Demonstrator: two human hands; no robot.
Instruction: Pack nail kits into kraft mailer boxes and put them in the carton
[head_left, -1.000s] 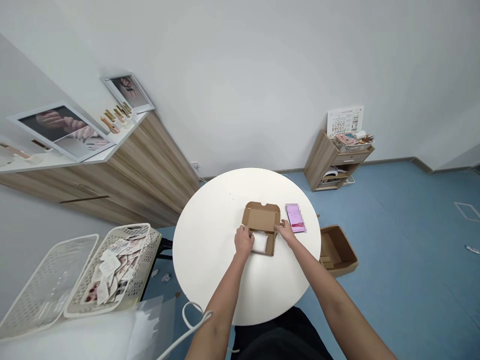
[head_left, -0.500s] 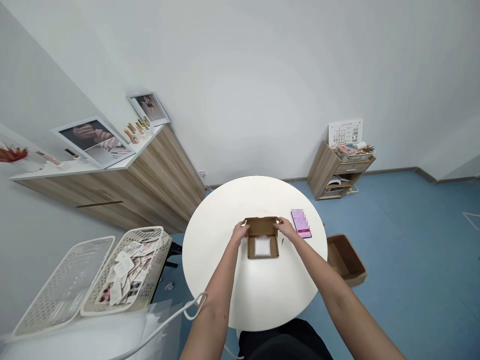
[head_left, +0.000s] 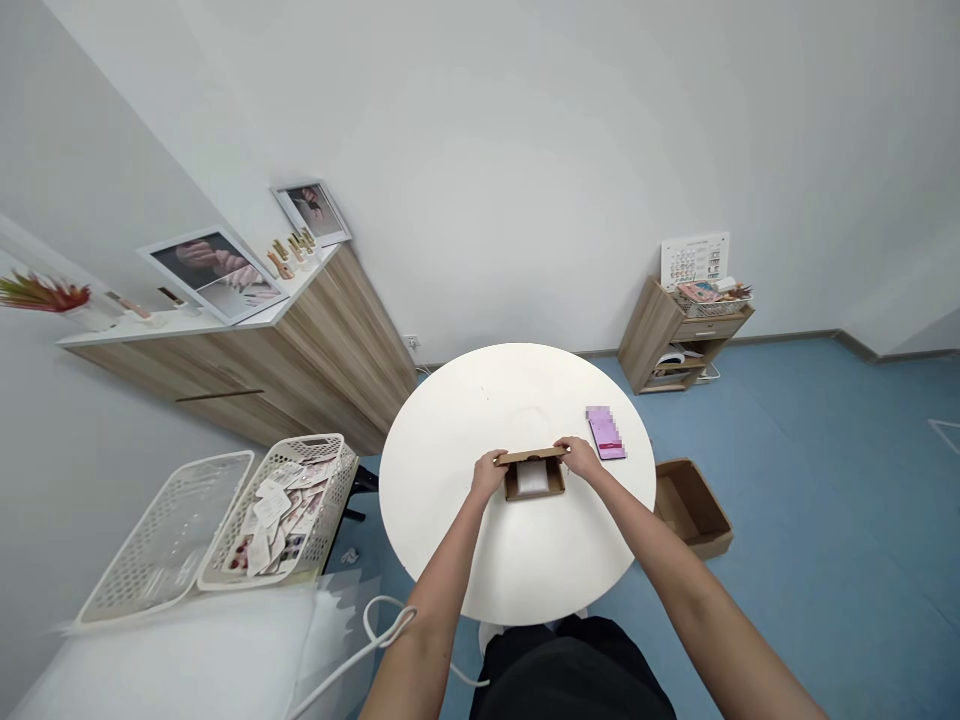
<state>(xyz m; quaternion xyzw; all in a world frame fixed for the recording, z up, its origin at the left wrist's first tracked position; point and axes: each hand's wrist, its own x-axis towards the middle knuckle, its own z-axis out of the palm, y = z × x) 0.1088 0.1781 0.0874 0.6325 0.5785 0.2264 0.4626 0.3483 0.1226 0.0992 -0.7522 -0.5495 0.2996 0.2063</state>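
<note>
A small kraft cardboard box sits near the middle of the round white table, with a white packet visible inside it. Its hinged lid stands partly closed, seen almost edge-on from above. My left hand grips the lid's left end, and my right hand grips its right end. A pink-and-purple phone-like item, its surface pixelated, lies flat on the table to the right of my right hand.
An open cardboard box stands on the blue floor right of the table. At lower left are white perforated baskets, one holding papers. A wooden cabinet with framed pictures is at upper left, and a small wooden shelf unit is at upper right.
The lid has swung from upright down over the box, and both hands have moved with it. The box sits slightly lower in the view, and the whole scene has shifted a little as my head moved.
</note>
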